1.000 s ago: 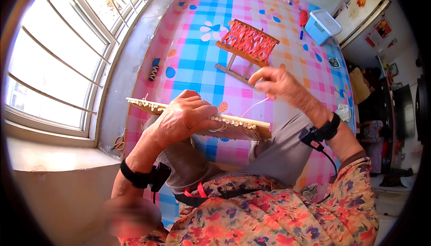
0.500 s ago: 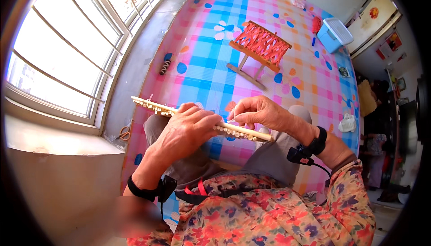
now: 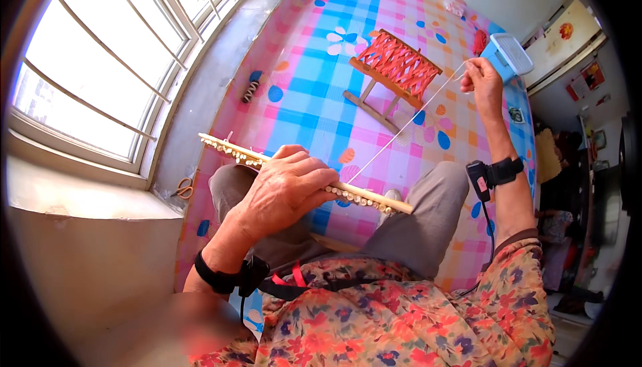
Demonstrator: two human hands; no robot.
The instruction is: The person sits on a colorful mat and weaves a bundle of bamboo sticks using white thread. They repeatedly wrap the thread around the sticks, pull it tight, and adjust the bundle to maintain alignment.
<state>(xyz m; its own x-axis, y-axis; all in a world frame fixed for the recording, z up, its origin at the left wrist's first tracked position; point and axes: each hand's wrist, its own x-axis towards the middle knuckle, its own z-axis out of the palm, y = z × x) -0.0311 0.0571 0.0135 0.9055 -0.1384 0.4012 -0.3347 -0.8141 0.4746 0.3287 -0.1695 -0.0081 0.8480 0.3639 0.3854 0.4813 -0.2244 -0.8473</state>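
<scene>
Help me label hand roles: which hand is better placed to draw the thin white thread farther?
Likely the right hand: it pinches the thin white thread, stretched straight away from the row of pale, round-ended sticks. The left hand is occupied, gripping that row.

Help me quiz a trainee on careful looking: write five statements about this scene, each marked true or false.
1. The left hand grips a pale wooden strip. True.
2. A white thread hangs slack from the right hand. False: it runs taut between that hand and the strip.
3. The scissors lie beside the blue box. False: they lie on the grey ledge by the window.
4. The wooden frame has green lacing. False: its lacing is red.
5. A black strap circles the right wrist. True.
</scene>
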